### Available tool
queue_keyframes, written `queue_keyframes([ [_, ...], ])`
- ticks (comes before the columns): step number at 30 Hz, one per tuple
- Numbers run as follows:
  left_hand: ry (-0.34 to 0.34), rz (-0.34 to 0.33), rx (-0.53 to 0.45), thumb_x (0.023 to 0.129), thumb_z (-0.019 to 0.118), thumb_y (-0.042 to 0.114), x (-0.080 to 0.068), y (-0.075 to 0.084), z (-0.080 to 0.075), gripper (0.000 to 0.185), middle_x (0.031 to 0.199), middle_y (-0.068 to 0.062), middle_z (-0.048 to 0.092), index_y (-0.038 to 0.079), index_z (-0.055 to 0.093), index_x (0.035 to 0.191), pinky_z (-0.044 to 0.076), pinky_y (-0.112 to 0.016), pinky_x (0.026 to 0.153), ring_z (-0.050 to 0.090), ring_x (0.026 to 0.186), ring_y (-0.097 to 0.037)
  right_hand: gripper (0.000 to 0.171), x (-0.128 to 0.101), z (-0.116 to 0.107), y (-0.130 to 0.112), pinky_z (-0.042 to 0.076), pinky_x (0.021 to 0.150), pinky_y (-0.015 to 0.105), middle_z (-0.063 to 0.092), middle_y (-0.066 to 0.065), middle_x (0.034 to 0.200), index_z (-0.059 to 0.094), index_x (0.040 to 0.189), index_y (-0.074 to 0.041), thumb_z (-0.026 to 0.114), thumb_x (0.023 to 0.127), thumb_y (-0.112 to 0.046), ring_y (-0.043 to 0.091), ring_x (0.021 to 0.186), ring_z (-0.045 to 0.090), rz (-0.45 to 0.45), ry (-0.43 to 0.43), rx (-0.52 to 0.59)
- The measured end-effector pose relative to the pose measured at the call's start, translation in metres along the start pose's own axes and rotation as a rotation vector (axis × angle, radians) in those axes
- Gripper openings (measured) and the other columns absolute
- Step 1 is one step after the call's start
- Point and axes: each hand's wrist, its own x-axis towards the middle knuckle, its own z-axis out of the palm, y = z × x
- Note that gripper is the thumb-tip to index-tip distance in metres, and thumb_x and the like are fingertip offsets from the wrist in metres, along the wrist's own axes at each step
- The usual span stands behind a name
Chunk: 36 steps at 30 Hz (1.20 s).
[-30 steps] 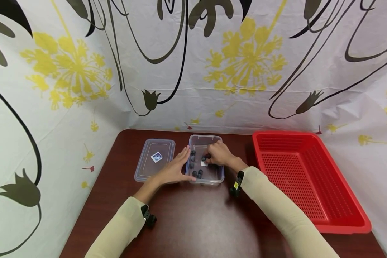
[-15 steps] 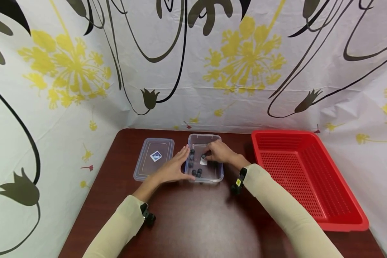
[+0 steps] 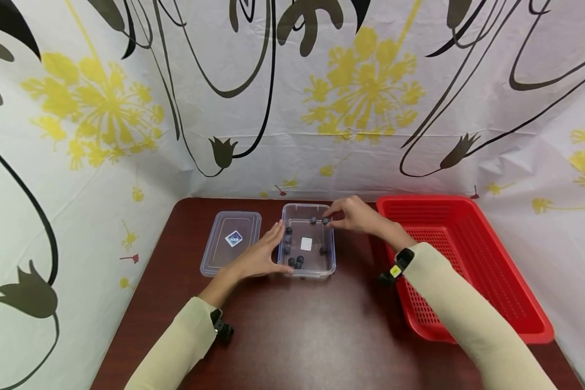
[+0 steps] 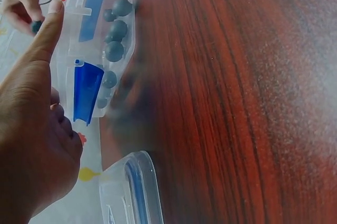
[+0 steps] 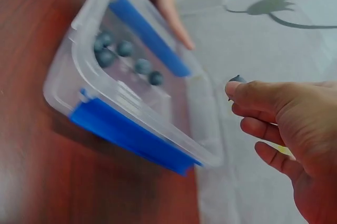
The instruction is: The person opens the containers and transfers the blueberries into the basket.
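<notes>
Your right hand point(image 3: 358, 216) hovered above the far right corner of the clear plastic container point(image 3: 307, 270), with thumb and forefinger pinched on one small dark ball point(image 3: 325, 221). The right wrist view showed only a sliver of that ball point(image 5: 236, 79) past the thumb tip, so its full shape was hard to make out, and the other fingers were loosely curled beneath. Your left hand point(image 3: 262, 254) lay flat against the container's left wall with fingers straight, gripping nothing; in the left wrist view the hand point(image 4: 31, 129) filled the lower left and hid part of that wall. The other dark balls point(image 3: 296, 262) sat inside the container, several along the left side and near the front edge, one by the right wall; the wrist pictures blurred them, so an exact count was uncertain. A white label point(image 3: 306, 244) lay on the container's floor. The clear lid point(image 3: 231, 242) rested on the brown table point(image 3: 297, 336) just left of the container, partly covered by your left hand. The red basket point(image 3: 473, 281) stood to the right, your right forearm crossing its near corner
</notes>
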Motion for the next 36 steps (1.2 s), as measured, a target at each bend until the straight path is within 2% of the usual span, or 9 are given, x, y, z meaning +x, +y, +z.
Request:
queue_keyframes([
  [4, 0.002, -0.003, 0.004, 0.083, 0.085, 0.061, 0.001, -0.001, 0.002, 0.130, 0.179, -0.004, -0.006, 0.007, 0.006, 0.170, 0.026, -0.059, 0.126, 0.002, 0.165, -0.024, 0.023, -0.021, -0.028, 0.010, 0.055, 0.072, 0.036, 0.080, 0.008, 0.103, 0.084, 0.108, -0.006, 0.089, 0.086, -0.010, 0.017, 0.080, 0.068, 0.021, 0.033, -0.049],
  [8, 0.001, -0.009, 0.000, 0.083, 0.084, 0.062, 0.001, -0.001, 0.002, 0.129, 0.179, -0.004, -0.005, 0.008, 0.006, 0.171, 0.027, -0.060, 0.125, 0.003, 0.165, -0.026, 0.021, -0.051, -0.050, 0.031, 0.040, 0.055, 0.023, 0.080, 0.008, 0.102, 0.084, 0.106, -0.007, 0.089, 0.085, -0.008, 0.006, 0.060, 0.046, 0.074, 0.081, -0.039],
  [12, -0.003, -0.009, 0.003, 0.083, 0.084, 0.062, 0.001, -0.001, 0.002, 0.130, 0.179, -0.004, -0.005, 0.008, 0.006, 0.171, 0.027, -0.059, 0.126, 0.003, 0.164, -0.025, 0.021, -0.087, -0.066, 0.056, 0.035, 0.052, 0.020, 0.080, 0.008, 0.100, 0.084, 0.105, -0.008, 0.088, 0.085, -0.005, 0.003, 0.059, 0.041, 0.145, 0.107, -0.043],
  [15, -0.009, -0.008, 0.010, 0.083, 0.084, 0.062, 0.001, -0.001, 0.001, 0.130, 0.179, -0.003, -0.006, 0.010, 0.004, 0.171, 0.027, -0.058, 0.126, 0.002, 0.164, -0.024, 0.019, -0.114, -0.072, 0.075, 0.035, 0.051, 0.021, 0.081, 0.009, 0.100, 0.084, 0.105, -0.007, 0.087, 0.086, -0.005, 0.000, 0.056, 0.039, 0.237, 0.091, -0.040],
  [18, -0.013, -0.009, 0.011, 0.083, 0.084, 0.062, 0.001, -0.001, 0.000, 0.130, 0.179, -0.004, -0.007, 0.012, 0.002, 0.170, 0.026, -0.058, 0.126, 0.002, 0.164, -0.024, 0.017, -0.140, -0.075, 0.092, 0.032, 0.047, 0.022, 0.081, 0.011, 0.098, 0.084, 0.106, -0.005, 0.085, 0.089, -0.005, 0.000, 0.050, 0.034, 0.361, 0.061, -0.008],
  [22, -0.014, -0.006, 0.004, 0.084, 0.084, 0.061, -0.001, 0.000, -0.002, 0.129, 0.179, -0.005, -0.007, 0.014, 0.000, 0.170, 0.026, -0.059, 0.126, 0.002, 0.164, -0.025, 0.016, -0.168, -0.070, 0.114, 0.035, 0.050, 0.022, 0.082, 0.008, 0.093, 0.084, 0.106, -0.004, 0.083, 0.090, -0.005, 0.001, 0.054, 0.043, 0.485, 0.015, 0.009],
  [26, -0.016, -0.002, 0.009, 0.084, 0.084, 0.061, -0.001, 0.000, -0.001, 0.129, 0.179, -0.005, -0.007, 0.012, 0.001, 0.170, 0.025, -0.058, 0.127, 0.001, 0.164, -0.025, 0.016, -0.185, -0.061, 0.130, 0.038, 0.058, 0.022, 0.082, 0.004, 0.089, 0.084, 0.104, -0.005, 0.085, 0.089, -0.011, 0.002, 0.064, 0.050, 0.560, -0.028, -0.005],
  [28, -0.016, -0.003, 0.009, 0.084, 0.084, 0.062, -0.001, -0.001, -0.001, 0.129, 0.179, -0.004, -0.007, 0.010, 0.003, 0.170, 0.025, -0.057, 0.127, 0.001, 0.164, -0.025, 0.017, -0.190, -0.057, 0.134, 0.040, 0.061, 0.022, 0.082, 0.003, 0.089, 0.084, 0.104, -0.006, 0.086, 0.089, -0.014, 0.002, 0.068, 0.053, 0.590, -0.044, 0.001],
  [36, 0.002, -0.001, 0.003, 0.084, 0.083, 0.063, -0.001, -0.004, 0.000, 0.129, 0.179, -0.004, -0.006, 0.008, 0.005, 0.171, 0.026, -0.058, 0.126, 0.001, 0.164, -0.024, 0.021, -0.195, -0.045, 0.141, 0.043, 0.064, 0.022, 0.082, 0.005, 0.095, 0.084, 0.108, -0.006, 0.087, 0.089, -0.016, 0.002, 0.075, 0.057, 0.615, -0.091, 0.039],
])
